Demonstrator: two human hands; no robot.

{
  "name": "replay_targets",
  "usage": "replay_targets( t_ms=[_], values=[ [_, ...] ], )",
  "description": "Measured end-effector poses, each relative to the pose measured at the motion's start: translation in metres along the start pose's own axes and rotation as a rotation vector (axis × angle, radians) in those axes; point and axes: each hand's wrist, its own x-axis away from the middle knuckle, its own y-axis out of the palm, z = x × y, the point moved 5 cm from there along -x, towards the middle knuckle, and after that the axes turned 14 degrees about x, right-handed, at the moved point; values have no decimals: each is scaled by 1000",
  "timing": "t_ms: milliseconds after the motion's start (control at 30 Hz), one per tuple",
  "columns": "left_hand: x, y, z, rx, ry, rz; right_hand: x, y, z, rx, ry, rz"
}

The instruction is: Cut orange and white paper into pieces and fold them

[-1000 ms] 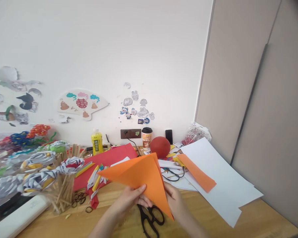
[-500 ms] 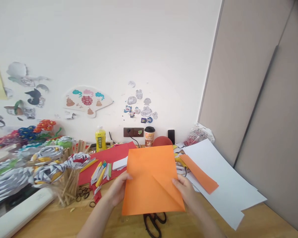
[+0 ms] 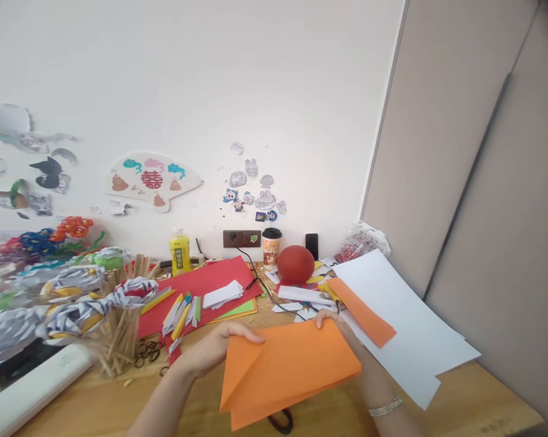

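Observation:
An orange sheet of paper (image 3: 292, 364), folded over on itself, is held in the air between both hands. My left hand (image 3: 219, 346) grips its upper left corner, the thumb lying on top. At the upper right edge, my right hand (image 3: 335, 325) holds the paper with fingertips over the fold; the rest of that hand is hidden behind it. Black scissor handles (image 3: 281, 420) show partly beneath the paper on the wooden table.
Red sheets (image 3: 178, 285), folded strips and white slips lie at centre left. Sticks with paper roses (image 3: 77, 315) stand further left. A red ball (image 3: 295, 264), cup (image 3: 272, 250) and yellow bottle (image 3: 179, 254) are behind. White sheets (image 3: 392, 303) with an orange strip (image 3: 362, 312) lie right.
The orange paper was one upright open sheet; now it is folded over, lower and tilted. Both hands have shifted to its upper edge. The red ball and white slips behind are more exposed.

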Motion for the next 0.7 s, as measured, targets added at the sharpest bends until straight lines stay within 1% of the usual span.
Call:
replay_targets(
  t_ms=[33, 67, 100, 133, 167, 200, 233, 267, 300, 333, 367, 433, 500, 567, 633, 700],
  values=[
    [4, 1, 1, -41, -35, -77, 2, 4, -4, -53, 21, -91],
    [7, 3, 1, -57, -78, -194, 4, 7, -8, -90, 25, -154],
    [11, 6, 0, -36, -134, -330, 6, 10, -12, -110, 30, -216],
    [14, 9, -2, 19, -174, -435, 6, 12, -15, -109, 35, -256],
    [14, 11, -4, 103, -188, -489, 5, 17, -17, -107, 52, -313],
    [13, 13, -7, 178, -197, -507, 3, 22, -17, -102, 72, -372],
    [9, 16, -10, 242, -189, -491, 0, 28, -15, -95, 91, -422],
    [6, 21, -17, 241, -219, -494, -5, 33, -13, -90, 100, -449],
    [1, 26, -24, 195, -220, -461, -11, 38, -11, -87, 96, -457],
    [-3, 31, -29, 153, -211, -419, -18, 41, -9, -91, 82, -443],
    [-6, 38, -35, 132, -226, -402, -24, 43, -7, -98, 65, -420],
    [-12, 45, -40, 172, -216, -303, -36, 42, -2, -123, 24, -348],
    [-17, 45, -41, 245, -176, -188, -43, 38, 1, -155, -15, -264],
    [-22, 39, -40, 300, -118, -62, -45, 34, 5, -216, -43, -206],
    [-26, 32, -40, 326, -60, 55, -44, 37, 10, -289, -63, -227],
    [-29, 29, -40, 334, -11, 116, -43, 43, 15, -320, -84, -234]
  ],
)
